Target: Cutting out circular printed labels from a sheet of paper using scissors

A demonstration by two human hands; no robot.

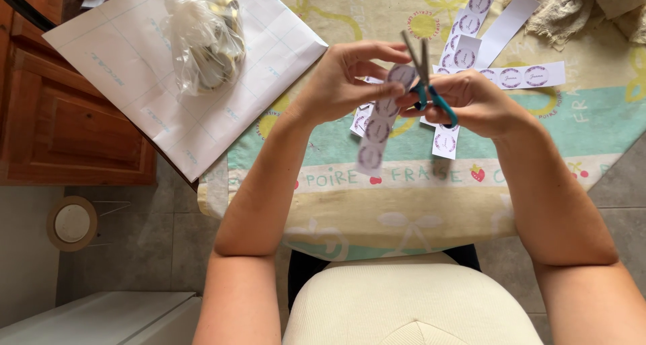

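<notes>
My left hand (350, 76) pinches the top of a hanging paper strip (378, 126) printed with round purple-ringed labels. My right hand (471, 102) grips small scissors with teal handles (431, 89), whose grey blades point up and meet the strip's upper end. Both hands hover above a table covered by a cloth with fruit drawings (417, 183). More label strips (518, 76) lie on the cloth behind the hands, some partly hidden by them.
A clear plastic bag with round metallic things (205, 39) rests on a large white paper sheet (134, 62) at the table's left. A crumpled beige cloth (585, 8) lies at the back right. A wooden cabinet (67, 123) stands to the left. A cream cushion (410, 304) is below.
</notes>
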